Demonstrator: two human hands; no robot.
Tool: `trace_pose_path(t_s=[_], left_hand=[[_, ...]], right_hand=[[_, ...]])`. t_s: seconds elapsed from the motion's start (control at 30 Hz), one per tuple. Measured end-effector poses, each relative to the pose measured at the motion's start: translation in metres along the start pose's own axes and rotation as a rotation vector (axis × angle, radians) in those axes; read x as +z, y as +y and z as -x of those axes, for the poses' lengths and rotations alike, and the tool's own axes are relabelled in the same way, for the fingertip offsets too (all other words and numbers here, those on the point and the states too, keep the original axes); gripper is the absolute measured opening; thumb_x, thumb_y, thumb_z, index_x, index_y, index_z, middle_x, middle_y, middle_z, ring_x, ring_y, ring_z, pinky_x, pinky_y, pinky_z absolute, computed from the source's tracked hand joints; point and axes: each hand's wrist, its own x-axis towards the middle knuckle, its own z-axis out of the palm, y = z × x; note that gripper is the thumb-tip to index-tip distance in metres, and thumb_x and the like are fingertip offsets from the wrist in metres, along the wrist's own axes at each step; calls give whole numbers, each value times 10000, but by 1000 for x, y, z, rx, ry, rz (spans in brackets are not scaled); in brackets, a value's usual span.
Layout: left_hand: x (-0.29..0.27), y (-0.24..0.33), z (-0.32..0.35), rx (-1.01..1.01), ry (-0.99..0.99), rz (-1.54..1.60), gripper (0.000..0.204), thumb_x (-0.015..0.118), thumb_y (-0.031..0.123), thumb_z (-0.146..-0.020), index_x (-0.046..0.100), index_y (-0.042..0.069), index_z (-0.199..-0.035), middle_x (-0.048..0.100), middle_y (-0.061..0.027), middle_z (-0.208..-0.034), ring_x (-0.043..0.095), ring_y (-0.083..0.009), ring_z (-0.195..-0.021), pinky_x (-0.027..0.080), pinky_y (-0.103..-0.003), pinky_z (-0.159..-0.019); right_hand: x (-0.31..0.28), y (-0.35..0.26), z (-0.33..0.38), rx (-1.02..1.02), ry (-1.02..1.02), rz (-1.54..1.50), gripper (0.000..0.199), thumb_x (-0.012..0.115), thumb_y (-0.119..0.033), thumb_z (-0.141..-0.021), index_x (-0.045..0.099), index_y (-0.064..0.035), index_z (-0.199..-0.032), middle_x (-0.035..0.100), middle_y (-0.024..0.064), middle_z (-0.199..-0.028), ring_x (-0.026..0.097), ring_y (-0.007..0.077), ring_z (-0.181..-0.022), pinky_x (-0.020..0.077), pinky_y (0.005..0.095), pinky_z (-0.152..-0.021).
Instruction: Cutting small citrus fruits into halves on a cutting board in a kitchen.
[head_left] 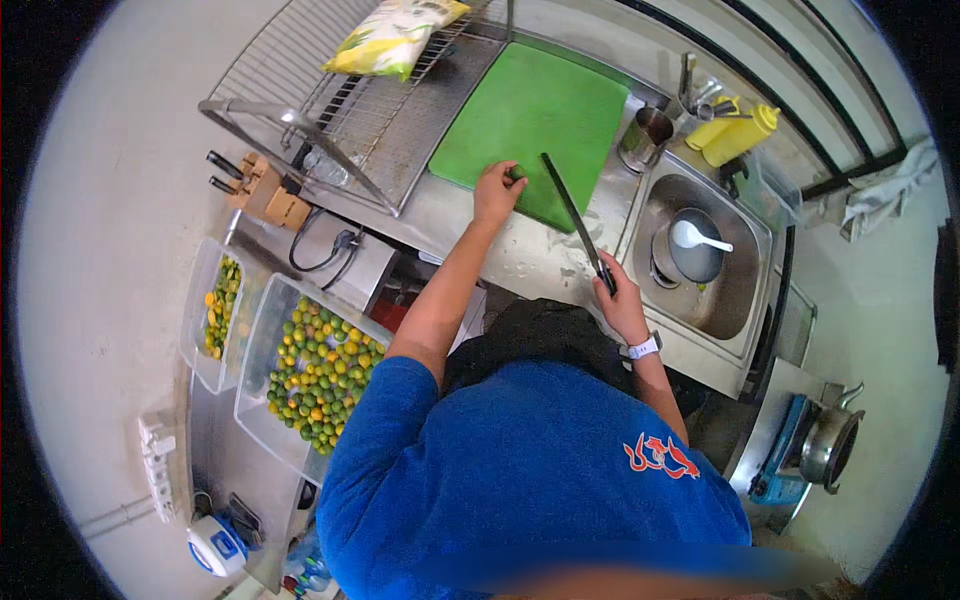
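Note:
My left hand [495,195] is closed round a small green citrus fruit [516,173] at the near left part of the green cutting board [530,100]. To its right, my right hand [622,300] grips the handle of a long dark-bladed knife [570,203]. The blade slants away from me across the board's near right side, its tip apart from the fruit. Whether the blade touches the board, I cannot tell. At the left, a large clear tub [252,395] holds many whole green and yellow citrus fruits [325,375].
A smaller tub [192,335] of green and yellow pieces stands beyond the large one. A knife block [270,195] and wire rack [265,50] with a bag [395,38] are at left. The sink [730,310] holds a pan; a metal cup [647,138] and yellow bottles [740,135] stand behind.

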Motion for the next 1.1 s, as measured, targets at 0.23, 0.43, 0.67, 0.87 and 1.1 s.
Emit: trace_pose_path(t_s=[0.23,0.43,0.67,0.87,1.1], left_hand=[[-4,-7,3,52,-6,3,297,584,207,-815,582,22,-1048,611,-139,-935,607,-217,-761,479,-290,-686],[0,-8,2,-67,10,108,276,610,212,-803,599,14,-994,641,-116,-900,622,-188,-765,485,-290,-691],[-1,-7,3,-114,4,135,293,635,213,-787,595,2,-986,647,-117,-870,624,-177,-755,490,-289,-681],[2,-11,3,-71,58,156,247,630,185,-774,608,4,-942,643,-121,-804,620,-198,-696,483,-290,-644],[8,-17,2,-87,50,126,270,635,210,-768,610,16,-954,642,-111,-819,614,-182,-691,480,-289,-646]], right_hand=[[11,3,1,-119,15,-12,455,517,-80,-807,418,-114,-1250,579,226,-934,587,342,-830,449,332,-725],[9,-7,-1,-13,-106,-17,476,517,-68,-797,403,-93,-1258,567,239,-988,562,375,-899,442,361,-766],[10,-9,-3,-45,-128,49,474,509,-74,-820,391,-91,-1279,567,230,-1018,584,315,-891,434,309,-769],[7,-15,-3,-5,-162,87,489,512,-68,-813,384,-87,-1284,574,215,-841,580,291,-721,441,323,-677],[6,-17,-6,-39,-148,92,503,502,-71,-803,377,-118,-1288,568,248,-795,563,387,-739,438,413,-668]])
